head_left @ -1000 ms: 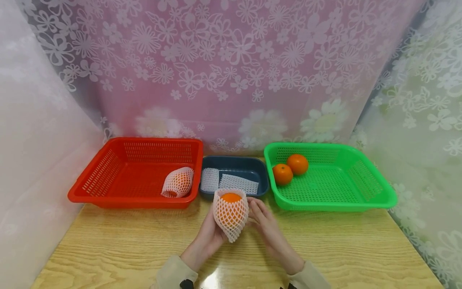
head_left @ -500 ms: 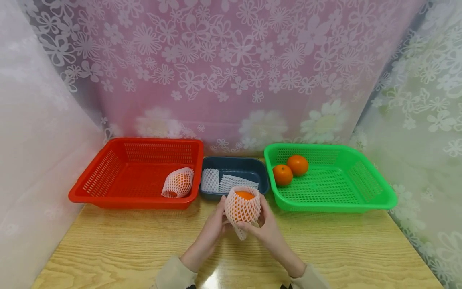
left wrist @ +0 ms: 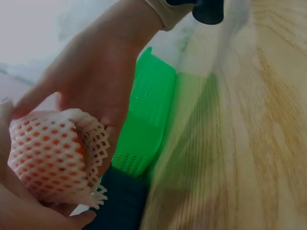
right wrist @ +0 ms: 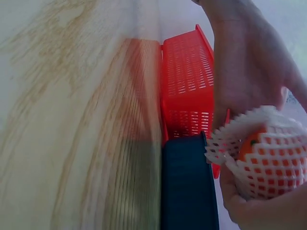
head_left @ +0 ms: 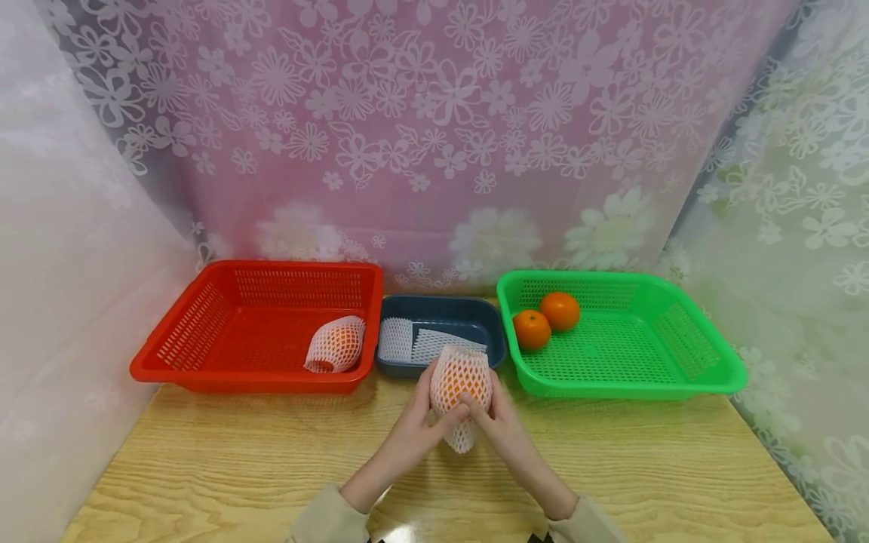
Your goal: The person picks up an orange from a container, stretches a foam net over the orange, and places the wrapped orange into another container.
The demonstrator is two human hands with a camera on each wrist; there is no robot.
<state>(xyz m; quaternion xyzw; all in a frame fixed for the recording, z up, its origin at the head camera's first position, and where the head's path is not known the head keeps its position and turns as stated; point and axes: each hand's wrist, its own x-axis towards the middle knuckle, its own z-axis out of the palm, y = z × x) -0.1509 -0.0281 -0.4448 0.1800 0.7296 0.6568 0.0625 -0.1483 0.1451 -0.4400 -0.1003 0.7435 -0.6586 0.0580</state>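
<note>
An orange sits inside a white foam net sleeve, raised over the near part of the table in front of the blue tray. My left hand grips it from the left, with the thumb across its near side. On the other side my right hand holds it too, and both thumbs meet low on the net. The sleeve's gathered end hangs below the thumbs. In the right wrist view, some bare orange peel shows through the sleeve's open mouth.
A red basket at left holds one netted orange. In the middle, a dark blue tray holds foam nets. Two bare oranges lie in the green basket at right. A floral curtain hangs behind.
The netted orange has moved right and tilted, hiding the bare peel at its top from the head view. My right hand has closed onto it, and my left thumb has come round to the front.
</note>
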